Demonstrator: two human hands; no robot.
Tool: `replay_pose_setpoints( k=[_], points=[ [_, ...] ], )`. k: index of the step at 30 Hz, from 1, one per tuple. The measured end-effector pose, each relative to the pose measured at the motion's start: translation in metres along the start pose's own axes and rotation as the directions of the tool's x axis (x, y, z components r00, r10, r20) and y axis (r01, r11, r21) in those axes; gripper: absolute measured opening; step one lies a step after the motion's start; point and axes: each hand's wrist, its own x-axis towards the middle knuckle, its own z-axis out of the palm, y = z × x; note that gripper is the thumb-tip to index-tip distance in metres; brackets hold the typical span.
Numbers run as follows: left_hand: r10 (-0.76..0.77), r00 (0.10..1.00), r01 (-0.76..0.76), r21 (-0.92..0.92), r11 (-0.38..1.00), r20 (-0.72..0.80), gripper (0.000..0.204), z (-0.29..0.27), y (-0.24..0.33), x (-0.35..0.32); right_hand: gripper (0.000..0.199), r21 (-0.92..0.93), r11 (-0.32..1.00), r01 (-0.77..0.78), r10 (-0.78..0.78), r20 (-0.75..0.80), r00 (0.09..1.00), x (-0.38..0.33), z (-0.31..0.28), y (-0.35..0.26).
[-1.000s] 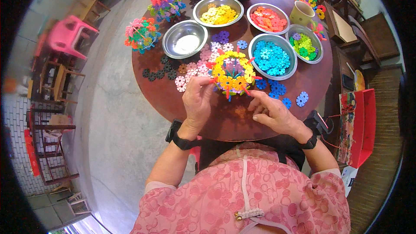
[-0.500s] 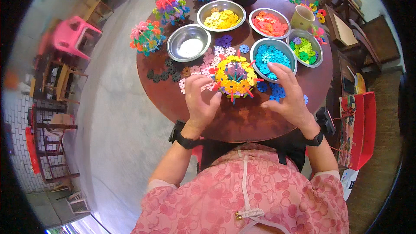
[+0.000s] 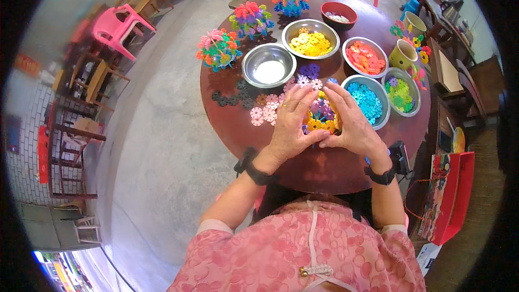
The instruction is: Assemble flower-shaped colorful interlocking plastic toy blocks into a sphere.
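Observation:
A ball built of interlocking plastic snowflake discs, yellow with purple inside, sits on the round brown table. My left hand cups its left side, and my right hand curves round its right. The two thumbs meet at its near side, and the fingertips come close together above it. Much of the ball is hidden behind my fingers. Loose pink discs lie left of my left hand, with dark discs beyond them. Just past my right hand stands a bowl of blue discs.
Steel bowls hold yellow discs, coral discs and green discs. Another steel bowl shows its bare bottom. Finished disc balls line the far left rim. Cups stand at right, near a red bag.
Both hands, apart on either side of the ball before, have closed in around it. The whole view has shifted, so the table appears farther right and lower.

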Motion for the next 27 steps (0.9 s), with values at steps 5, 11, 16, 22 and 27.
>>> replay_pose_setpoints(
  k=[5,11,16,22,27],
  points=[
    [0.003,1.0,-0.005,-0.07,0.998,-0.029,0.066,0.003,-0.003,0.007,0.089,0.11,0.991,-0.079,0.088,-0.079,0.993,0.002,0.01,-0.007],
    [-0.022,0.999,0.019,-0.085,0.996,-0.039,0.062,0.007,0.0,0.007,0.081,0.113,0.991,-0.078,0.092,-0.121,0.988,0.002,0.018,-0.005],
    [-0.024,0.997,0.017,-0.079,0.997,-0.077,0.058,0.008,-0.001,0.001,0.077,0.052,0.995,-0.08,0.085,-0.114,0.99,0.002,0.019,-0.008],
    [-0.016,0.997,0.01,-0.077,0.997,-0.076,0.057,0.005,0.0,-0.002,0.077,0.067,0.995,-0.077,0.085,-0.117,0.99,0.001,0.021,-0.011],
    [-0.029,0.998,0.022,-0.135,0.991,-0.053,0.059,0.009,0.001,-0.002,0.074,0.108,0.99,-0.085,0.102,-0.16,0.982,-0.003,0.022,-0.008]
  ],
)
